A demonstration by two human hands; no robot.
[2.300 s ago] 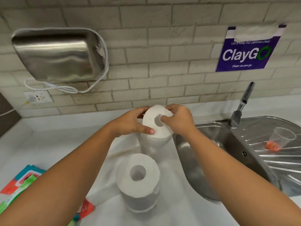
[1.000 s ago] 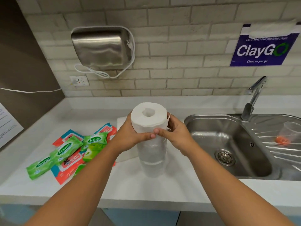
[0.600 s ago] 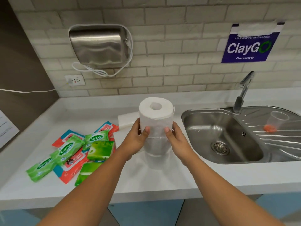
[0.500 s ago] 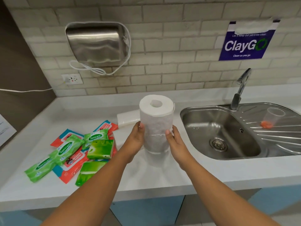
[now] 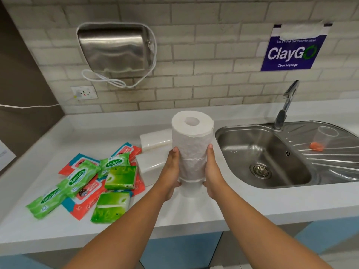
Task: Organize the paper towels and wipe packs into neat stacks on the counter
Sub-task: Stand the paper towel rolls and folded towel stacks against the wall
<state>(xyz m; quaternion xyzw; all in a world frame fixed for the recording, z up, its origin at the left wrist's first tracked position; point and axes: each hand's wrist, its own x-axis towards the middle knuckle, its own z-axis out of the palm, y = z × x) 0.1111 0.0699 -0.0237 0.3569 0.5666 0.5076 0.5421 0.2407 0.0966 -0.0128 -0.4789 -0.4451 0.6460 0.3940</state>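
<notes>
Two paper towel rolls [image 5: 191,152], seemingly stacked, stand near the bench's [image 5: 242,199] front edge beside the sink [image 5: 260,152], fingers of left hand [image 5: 172,171] and right hand [image 5: 212,169] clamped around them. Uneven release could topple the stack into the basin; wipe packs [image 5: 85,181] sprawl leftward.

Three stacked paper rolls [image 5: 192,144], two white packs [image 5: 155,139], one cup [image 5: 324,136].

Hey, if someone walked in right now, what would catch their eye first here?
A tall stack of white paper towel rolls stands mid-counter, with the left hand and right hand pressed to its sides. To its left lies a jumbled heap of green and red wipe packs. On the right sits a steel sink.
</notes>
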